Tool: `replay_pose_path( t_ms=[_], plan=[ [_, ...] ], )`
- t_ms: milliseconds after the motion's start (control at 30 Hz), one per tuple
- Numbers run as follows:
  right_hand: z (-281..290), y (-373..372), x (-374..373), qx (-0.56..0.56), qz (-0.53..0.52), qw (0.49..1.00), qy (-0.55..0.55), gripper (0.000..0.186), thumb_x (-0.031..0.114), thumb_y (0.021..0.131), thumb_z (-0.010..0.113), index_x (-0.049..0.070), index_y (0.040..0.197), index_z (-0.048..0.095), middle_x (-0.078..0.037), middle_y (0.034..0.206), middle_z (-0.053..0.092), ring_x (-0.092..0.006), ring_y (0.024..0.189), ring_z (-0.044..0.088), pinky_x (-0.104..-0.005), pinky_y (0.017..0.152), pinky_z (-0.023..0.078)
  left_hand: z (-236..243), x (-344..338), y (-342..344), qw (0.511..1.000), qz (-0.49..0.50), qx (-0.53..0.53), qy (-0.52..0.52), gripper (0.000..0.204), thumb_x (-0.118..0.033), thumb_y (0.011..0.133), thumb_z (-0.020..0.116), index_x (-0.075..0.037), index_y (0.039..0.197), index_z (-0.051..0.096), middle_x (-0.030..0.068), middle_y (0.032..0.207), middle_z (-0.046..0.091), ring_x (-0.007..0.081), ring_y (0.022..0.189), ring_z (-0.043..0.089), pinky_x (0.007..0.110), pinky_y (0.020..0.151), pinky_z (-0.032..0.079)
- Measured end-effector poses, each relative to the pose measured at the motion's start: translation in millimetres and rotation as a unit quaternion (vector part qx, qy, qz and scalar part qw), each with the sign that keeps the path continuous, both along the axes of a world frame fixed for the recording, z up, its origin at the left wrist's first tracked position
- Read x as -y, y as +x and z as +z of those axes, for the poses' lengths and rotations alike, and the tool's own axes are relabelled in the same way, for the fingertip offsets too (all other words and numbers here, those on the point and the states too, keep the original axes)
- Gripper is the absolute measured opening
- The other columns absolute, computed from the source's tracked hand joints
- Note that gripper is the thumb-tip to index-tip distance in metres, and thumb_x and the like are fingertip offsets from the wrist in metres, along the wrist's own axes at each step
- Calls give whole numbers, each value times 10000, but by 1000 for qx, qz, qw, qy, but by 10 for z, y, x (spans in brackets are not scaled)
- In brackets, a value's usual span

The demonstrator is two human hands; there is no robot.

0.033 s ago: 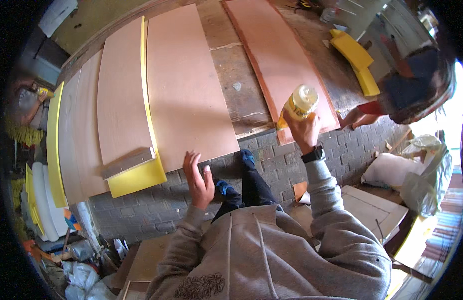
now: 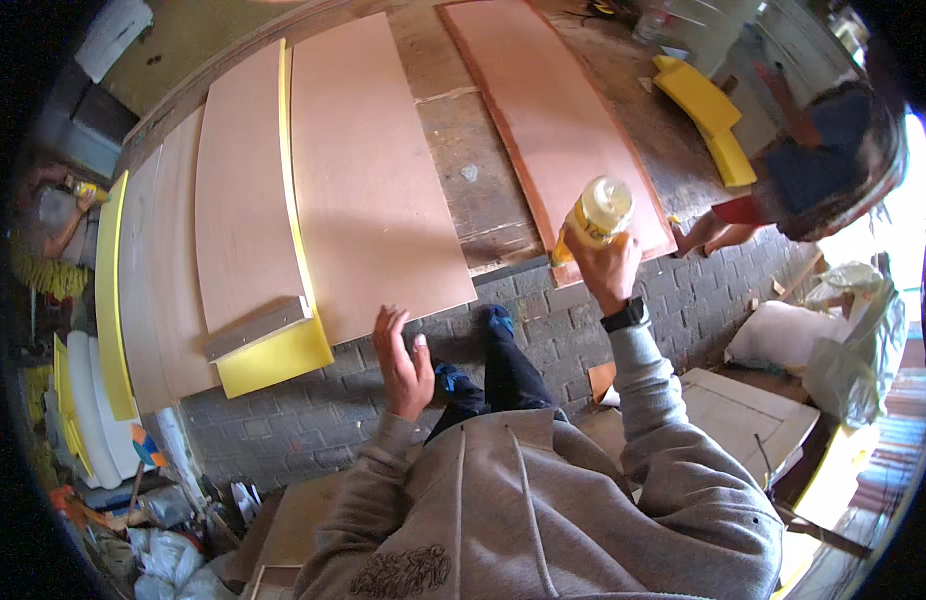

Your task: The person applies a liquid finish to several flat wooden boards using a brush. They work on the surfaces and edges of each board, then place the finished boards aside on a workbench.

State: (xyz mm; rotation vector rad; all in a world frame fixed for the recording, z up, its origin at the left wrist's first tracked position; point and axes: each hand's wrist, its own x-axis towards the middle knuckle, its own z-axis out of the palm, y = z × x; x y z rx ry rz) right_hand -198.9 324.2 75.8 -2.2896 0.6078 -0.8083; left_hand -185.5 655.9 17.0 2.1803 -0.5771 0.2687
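My right hand (image 2: pixel 605 272) grips a clear plastic bottle (image 2: pixel 607 208) with yellow on its side, its pale round end towards me. It is held over the near end of a pinkish thin panel (image 2: pixel 573 120) with a darker reddish-brown border. My left hand (image 2: pixel 405 368) is open, fingers stretched out, holding nothing. It hovers by the near edge of a plain wide wooden panel (image 2: pixel 368 180). Left of that, another thin panel (image 2: pixel 245 190) lies over a yellow foam sheet (image 2: pixel 275 362), with a small wooden block (image 2: pixel 258 328) across its near end.
The panels lie on a worn wooden table (image 2: pixel 473 165). Yellow foam pieces (image 2: pixel 711 110) rest at its right side, where a person (image 2: pixel 828 160) bends with hands at the bordered panel's corner. Another person (image 2: pixel 63 215) is at far left. Plastic bags (image 2: pixel 851 350) and a cabinet door (image 2: pixel 743 410) are at right.
My view has shifted very slightly. Both my hands keep nearly the same pose, and the bottle stays in my right hand.
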Motion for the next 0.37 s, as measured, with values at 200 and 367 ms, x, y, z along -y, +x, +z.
replay_pose_path(
  t_ms=[200,367],
  plan=[
    [-133,-1024,-54,-142,-20,990,-13,380,384,760,814,79,974,738,-155,829,742,-322,778,740,-428,685,580,-199,375,-411,993,-93,-59,-49,364,-124,976,552,12,1311,515,237,1289,555,412,1204,533,470,1045,414],
    [-113,-1628,99,-76,-33,993,89,363,363,786,786,74,999,736,-121,867,758,-295,817,748,-399,733,584,-364,675,-478,975,-152,-158,-39,289,-138,953,608,-4,1208,575,196,1131,652,375,1055,636,444,914,510]
  ],
)
